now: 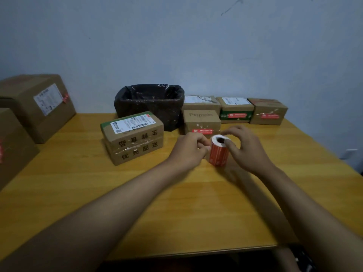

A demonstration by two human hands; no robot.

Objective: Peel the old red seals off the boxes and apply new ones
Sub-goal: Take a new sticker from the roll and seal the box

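Both forearms reach up from the lower frame over the wooden table point(196, 203). At centre right, the left hand point(189, 150) and right hand point(245, 148) grip an upright roll of red seals point(218, 153), just below a cardboard box point(201, 121) with a red seal point(203, 130).

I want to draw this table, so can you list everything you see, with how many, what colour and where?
roll: 1, red with white top, upright on the table between the hands
printed box: 1, brown with white label and black writing, left of the roll
small boxes: 4, brown, red seals on three fronts, far right by the wall
big boxes: 2, brown, left edge
bin: 1, black bag lining, back middle
table: 1, yellow wood
wall: 1, pale blue-grey
left hand: 1, fingers curled at the roll's left side
right hand: 1, fingers on the roll's top and right side
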